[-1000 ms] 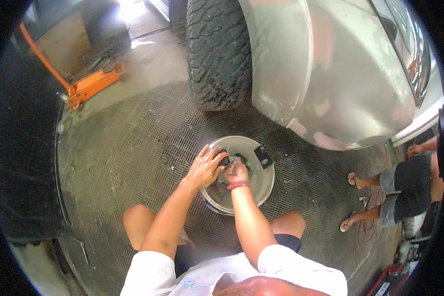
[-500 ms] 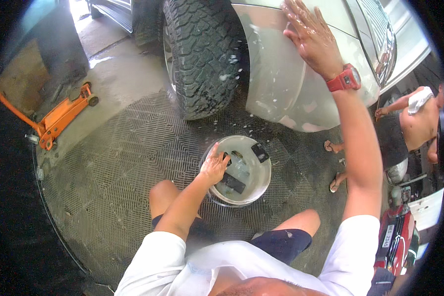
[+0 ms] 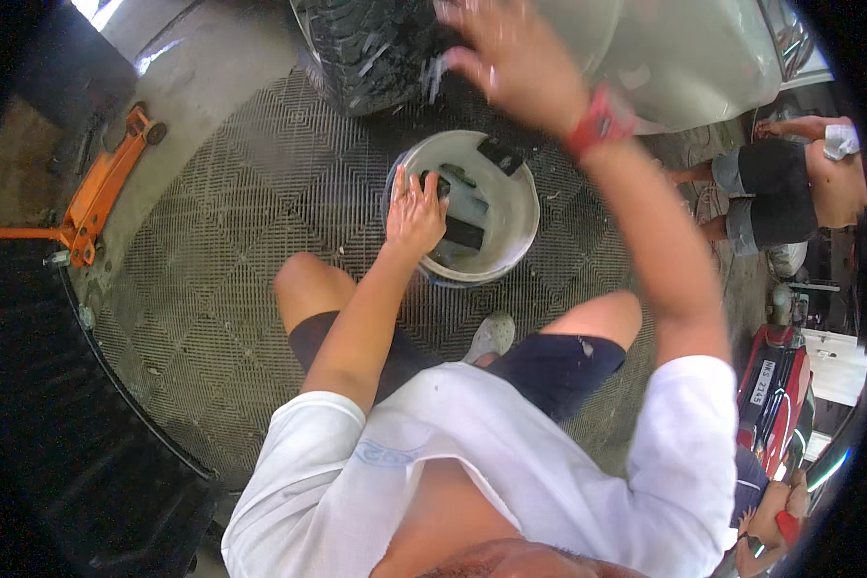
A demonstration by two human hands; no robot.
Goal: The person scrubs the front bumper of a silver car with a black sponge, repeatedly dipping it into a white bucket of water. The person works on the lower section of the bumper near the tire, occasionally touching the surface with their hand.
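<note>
At the left rim of a whitish bucket (image 3: 528, 229), my left hand (image 3: 417, 214) is closed around a small black piece (image 3: 440, 186); its underside is hidden by the fingers. The bucket stands on the mat in front of my knees. Cloudy water and flat black pads are inside, one pad (image 3: 499, 156) against the far wall and another (image 3: 464, 233) lower down. Blurred by motion, my right hand (image 3: 520, 63) is raised above and beyond the bucket, in front of the car's pale fender. Its fingers are spread and nothing is in them. A red watch circles that wrist.
Beyond the bucket are a treaded tire (image 3: 366, 58) and a patchy silver car body panel (image 3: 708, 72). An orange floor jack (image 3: 106, 193) stands at left on concrete. Ribbed matting (image 3: 222, 250) covers the floor. Another person (image 3: 775, 188) and a red vehicle (image 3: 769, 395) are at right.
My right hand has come off the car panel and moved down and left, with water drops flying. My left hand keeps its place at the bucket rim. The view has tilted closer to my body.
</note>
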